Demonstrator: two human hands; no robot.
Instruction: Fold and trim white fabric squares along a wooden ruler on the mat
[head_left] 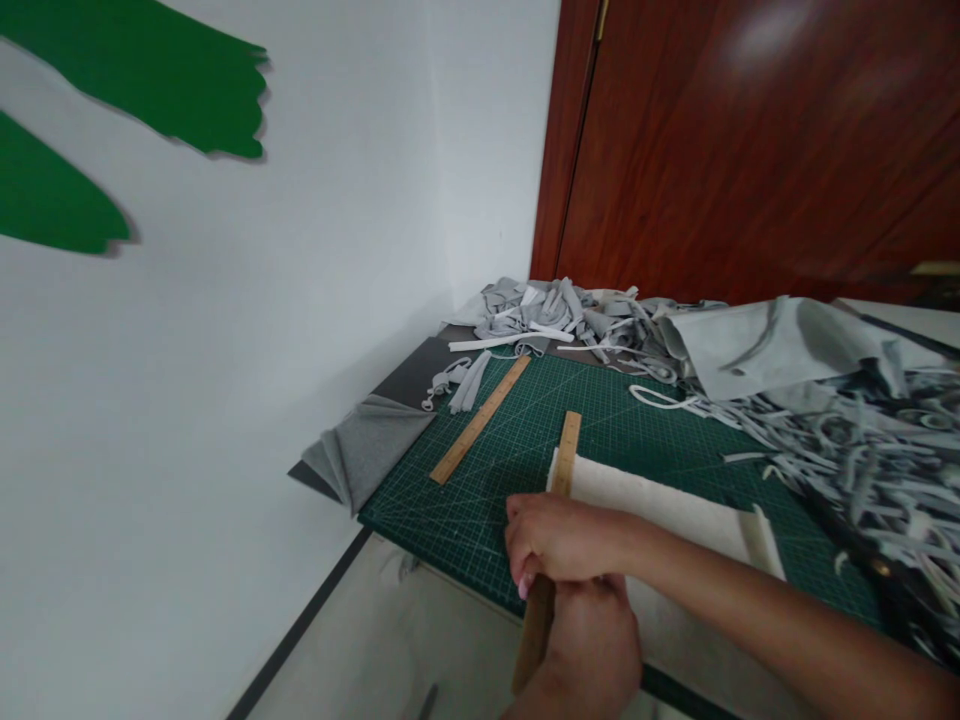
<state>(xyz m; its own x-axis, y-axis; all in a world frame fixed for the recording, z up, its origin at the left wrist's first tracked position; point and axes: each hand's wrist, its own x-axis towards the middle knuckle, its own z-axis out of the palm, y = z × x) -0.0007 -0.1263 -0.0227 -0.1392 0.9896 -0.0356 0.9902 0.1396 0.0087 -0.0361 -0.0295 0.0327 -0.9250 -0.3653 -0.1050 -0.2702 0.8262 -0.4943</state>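
Cream sheet [660, 498] lies on the near part of the cutting mat [615, 390] in the head view, with a wooden ruler [568, 450] along its left edge. The ruler's near end appears to project past the near edge of the mat; downward force there could tip the ruler and lift its far end off the sheet. The right hand [566, 538] is curled over the ruler's middle; the left hand [592, 640] is folded just beside it, nearer the mat's near edge. What either grips is hidden; its grip cannot be told. Both hands sit toward one end, so uneven pressure could pivot the ruler and skew its line. They also cover part of the sheet's edge, so misalignment could pass unnoticed. On the mat's right side, grey strips [862, 470] lie near the sheet; a stray piece could slide underneath and raise it.
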